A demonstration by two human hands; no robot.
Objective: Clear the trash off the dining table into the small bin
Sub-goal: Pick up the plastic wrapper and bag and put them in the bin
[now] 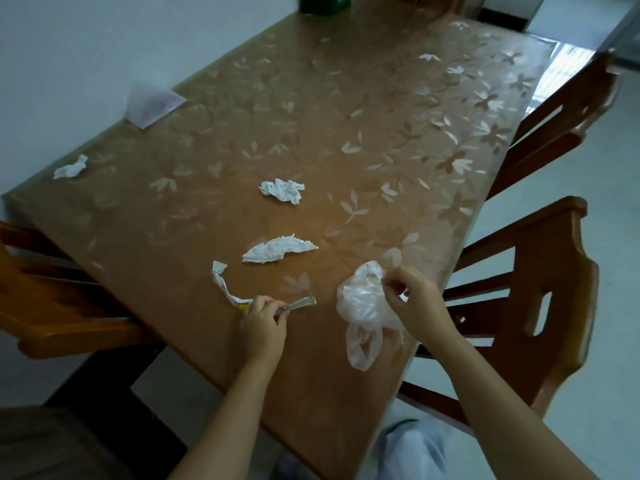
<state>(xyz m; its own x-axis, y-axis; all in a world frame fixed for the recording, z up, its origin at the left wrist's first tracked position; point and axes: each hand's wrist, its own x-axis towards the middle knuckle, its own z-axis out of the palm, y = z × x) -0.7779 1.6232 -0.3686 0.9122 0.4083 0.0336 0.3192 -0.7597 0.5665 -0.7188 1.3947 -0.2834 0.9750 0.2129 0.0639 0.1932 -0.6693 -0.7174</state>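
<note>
Wooden seating by a white wall [69,46], over a pale floor [616,202]
Near right chair [561,258] and far right chair [585,98] stand side by side; the left chair [59,306] sits beside the wall.

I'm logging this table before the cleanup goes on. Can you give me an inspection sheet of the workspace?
Surface: dining table with a brown, leaf-patterned cover.
Job's things: far-left tissue, middle tissue and near tissue lie loose and crumpled; wrapper strip; clear plastic bag; green container at the far edge, cut off by the frame, possibly the bin.
Clutter: paper sheet at the wall-side edge.
Hands: left hand pinches the wrapper strip; right hand grips the plastic bag.
Cables: nothing seen.
Surroundings: right chair, left chair, pale wall, light floor.
</note>
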